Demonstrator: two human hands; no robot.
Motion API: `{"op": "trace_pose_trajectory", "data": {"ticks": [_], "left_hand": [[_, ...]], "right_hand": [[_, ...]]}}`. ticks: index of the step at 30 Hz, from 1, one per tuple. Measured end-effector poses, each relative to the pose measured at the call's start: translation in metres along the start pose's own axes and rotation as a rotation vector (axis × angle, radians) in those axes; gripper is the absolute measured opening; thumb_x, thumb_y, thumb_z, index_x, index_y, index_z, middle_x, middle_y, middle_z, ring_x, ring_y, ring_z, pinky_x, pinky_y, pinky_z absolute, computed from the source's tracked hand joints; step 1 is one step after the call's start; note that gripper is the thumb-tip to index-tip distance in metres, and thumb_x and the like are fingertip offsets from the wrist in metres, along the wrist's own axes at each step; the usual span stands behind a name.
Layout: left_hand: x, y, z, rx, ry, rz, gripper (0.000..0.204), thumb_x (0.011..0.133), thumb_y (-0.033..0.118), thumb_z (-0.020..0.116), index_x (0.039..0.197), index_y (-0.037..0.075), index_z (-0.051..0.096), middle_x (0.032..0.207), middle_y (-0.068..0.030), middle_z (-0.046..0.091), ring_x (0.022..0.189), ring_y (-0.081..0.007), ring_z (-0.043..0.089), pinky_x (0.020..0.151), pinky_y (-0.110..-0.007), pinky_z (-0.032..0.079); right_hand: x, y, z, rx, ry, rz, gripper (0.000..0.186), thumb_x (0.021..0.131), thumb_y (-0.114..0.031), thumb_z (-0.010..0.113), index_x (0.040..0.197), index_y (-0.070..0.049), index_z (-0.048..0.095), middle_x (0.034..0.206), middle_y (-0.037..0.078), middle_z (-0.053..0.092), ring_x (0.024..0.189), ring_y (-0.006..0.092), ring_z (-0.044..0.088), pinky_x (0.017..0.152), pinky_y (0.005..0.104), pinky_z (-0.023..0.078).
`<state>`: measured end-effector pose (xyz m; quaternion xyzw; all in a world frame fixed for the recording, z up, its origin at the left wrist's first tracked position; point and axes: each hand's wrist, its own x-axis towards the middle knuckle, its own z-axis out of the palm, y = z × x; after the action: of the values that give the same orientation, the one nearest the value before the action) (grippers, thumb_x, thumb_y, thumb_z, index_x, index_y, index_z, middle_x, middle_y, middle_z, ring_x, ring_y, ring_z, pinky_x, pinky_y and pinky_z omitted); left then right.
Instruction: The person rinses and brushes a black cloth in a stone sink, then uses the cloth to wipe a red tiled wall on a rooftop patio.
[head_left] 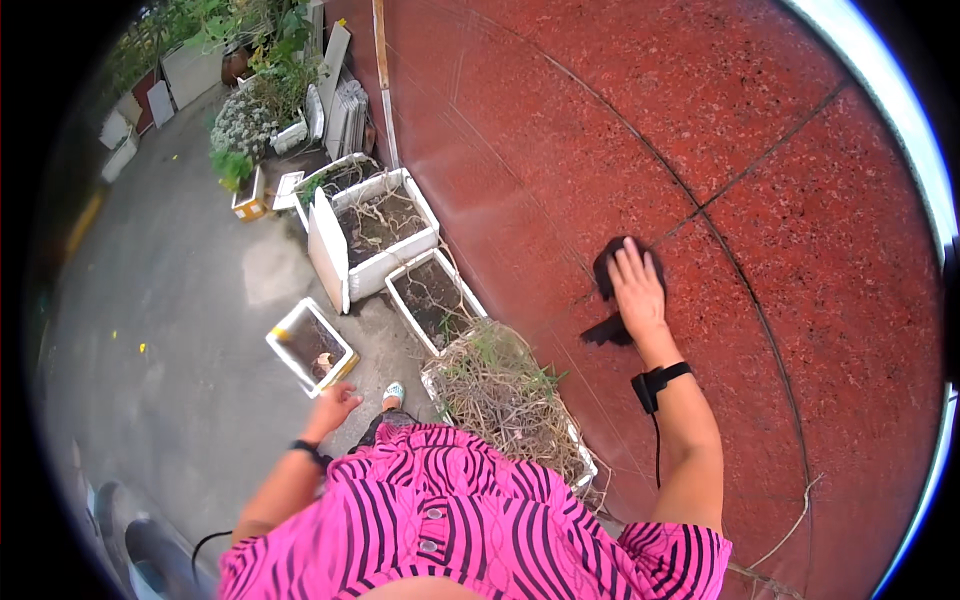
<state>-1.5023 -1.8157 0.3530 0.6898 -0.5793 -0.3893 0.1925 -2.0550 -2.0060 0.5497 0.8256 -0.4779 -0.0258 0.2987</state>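
On the red speckled wall (740,330) at the right, my right hand (638,292) presses a dark cloth (610,331) against the surface. Its fingers lie over the cloth, and part of the fabric hangs loose below the palm. A black band circles that wrist. My left hand (335,405) hangs low at the left with loosely bent fingers, holding nothing. Just beyond it in the picture is a white foam box (347,363) with soil and dry leaves inside; I cannot tell whether the hand touches it.
Along the wall's foot stand foam planters (395,268) with soil and dry vines, and one full of dry grass (515,405). A white panel (327,250) leans there. Farther off are potted plants (245,125) and stacked boards (347,118). Grey pavement (165,300) spreads left.
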Motion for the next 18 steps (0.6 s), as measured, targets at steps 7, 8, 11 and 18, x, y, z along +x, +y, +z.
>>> {"op": "trace_pose_trajectory", "data": {"ticks": [7, 8, 11, 18], "left_hand": [[0.01, 0.033, -0.015, -0.001, -0.127, 0.013, 0.046, 0.086, 0.034, 0.067, 0.114, -0.001, 0.061, 0.083, -0.0146, 0.065, 0.078, -0.0238, 0.063, 0.071, -0.035, 0.05], [0.02, 0.03, -0.009, -0.031, -0.142, 0.029, 0.046, 0.086, 0.034, 0.068, 0.115, -0.001, 0.06, 0.082, -0.0147, 0.065, 0.077, -0.023, 0.062, 0.071, -0.035, 0.05], [0.015, 0.026, -0.012, -0.042, -0.118, -0.021, 0.046, 0.086, 0.033, 0.069, 0.115, -0.001, 0.06, 0.082, -0.0136, 0.064, 0.077, -0.0217, 0.062, 0.07, -0.035, 0.05], [-0.016, 0.005, -0.034, -0.073, -0.042, -0.099, 0.042, 0.086, 0.027, 0.069, 0.115, -0.003, 0.059, 0.083, -0.0099, 0.065, 0.076, -0.0167, 0.06, 0.069, -0.033, 0.05]], "right_hand": [[0.119, 0.098, -0.16, -0.525, 0.488, 0.505, 0.041, 0.081, -0.029, 0.064, 0.119, -0.013, 0.059, 0.128, 0.01, 0.052, 0.134, 0.0317, 0.036, 0.101, 0.0569, 0.032], [0.121, 0.107, -0.17, -0.544, 0.48, 0.508, 0.041, 0.081, -0.029, 0.064, 0.119, -0.013, 0.059, 0.128, 0.01, 0.052, 0.134, 0.0317, 0.036, 0.101, 0.0569, 0.032], [0.142, 0.094, -0.146, -0.517, 0.479, 0.538, 0.059, 0.08, -0.055, 0.064, 0.123, -0.014, 0.057, 0.13, 0.01, 0.049, 0.136, 0.0328, 0.031, 0.102, 0.0586, 0.03], [0.06, -0.022, -0.012, -0.157, -0.437, -0.118, 0.101, 0.061, -0.065, 0.072, 0.14, -0.01, 0.043, 0.148, 0.01, 0.035, 0.145, 0.0315, 0.012, 0.118, 0.0473, 0.011]]}}
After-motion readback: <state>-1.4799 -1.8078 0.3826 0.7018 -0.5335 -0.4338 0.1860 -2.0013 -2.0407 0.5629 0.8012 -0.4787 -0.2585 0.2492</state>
